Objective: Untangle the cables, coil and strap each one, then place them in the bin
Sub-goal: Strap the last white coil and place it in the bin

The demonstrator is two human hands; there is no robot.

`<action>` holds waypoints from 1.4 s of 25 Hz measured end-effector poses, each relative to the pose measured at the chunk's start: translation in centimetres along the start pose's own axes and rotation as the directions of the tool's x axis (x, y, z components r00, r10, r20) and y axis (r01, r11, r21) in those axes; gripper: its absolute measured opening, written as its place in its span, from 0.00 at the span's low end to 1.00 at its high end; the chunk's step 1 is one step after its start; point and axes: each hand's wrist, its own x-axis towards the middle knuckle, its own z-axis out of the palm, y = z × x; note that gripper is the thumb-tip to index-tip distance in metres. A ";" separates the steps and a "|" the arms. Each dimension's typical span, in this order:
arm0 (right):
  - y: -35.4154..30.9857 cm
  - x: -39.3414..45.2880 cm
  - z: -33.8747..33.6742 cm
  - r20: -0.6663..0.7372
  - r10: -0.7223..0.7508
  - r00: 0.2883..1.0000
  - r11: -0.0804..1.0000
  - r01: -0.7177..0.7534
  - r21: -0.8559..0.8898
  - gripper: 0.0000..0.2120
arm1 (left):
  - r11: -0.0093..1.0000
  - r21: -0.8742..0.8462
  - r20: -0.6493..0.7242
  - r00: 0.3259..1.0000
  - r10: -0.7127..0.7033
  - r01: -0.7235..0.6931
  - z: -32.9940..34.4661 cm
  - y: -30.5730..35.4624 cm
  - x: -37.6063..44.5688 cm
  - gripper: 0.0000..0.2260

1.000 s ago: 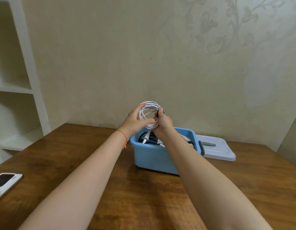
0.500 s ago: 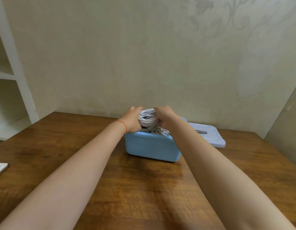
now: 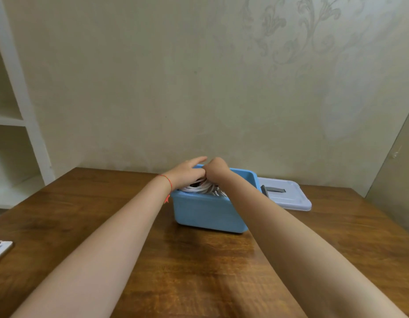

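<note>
Head view showed left hand (image 3: 187, 173) and right hand (image 3: 216, 169) curled on coiled white cable (image 3: 199, 188) inside blue plastic bin (image 3: 208, 212); pressing it flat before letting go would likely suit best.

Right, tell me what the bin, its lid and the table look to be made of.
Bin: likely plastic, matte light blue, with smooth moulded walls and rounded corners.
Lid: likely plastic too, paler, with a grey handle.
Table: wood or wood veneer, brown grain under a slight sheen.
</note>
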 end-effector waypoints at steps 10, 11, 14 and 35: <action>3.6 0.1 -5.2 -0.249 -0.429 0.868 0.895 0.372 -0.245 0.17 | 0.865 0.491 0.123 0.975 -0.187 0.104 3.1 -0.4 3.4 0.33; 4.4 -0.1 -5.5 -0.340 -0.440 0.831 0.898 0.412 -0.157 0.19 | 0.851 0.511 0.117 0.971 -0.207 0.120 3.2 -0.2 3.4 0.33; 5.9 0.0 -6.4 -0.448 -0.418 0.790 0.898 0.434 -0.073 0.17 | 0.795 0.582 0.082 0.961 -0.265 0.170 3.9 -0.2 4.2 0.32; 18.7 -0.5 -11.5 -0.316 -0.070 0.946 0.984 0.012 -0.180 0.15 | 0.893 0.196 -0.230 0.866 0.444 -0.405 15.1 10.8 4.2 0.15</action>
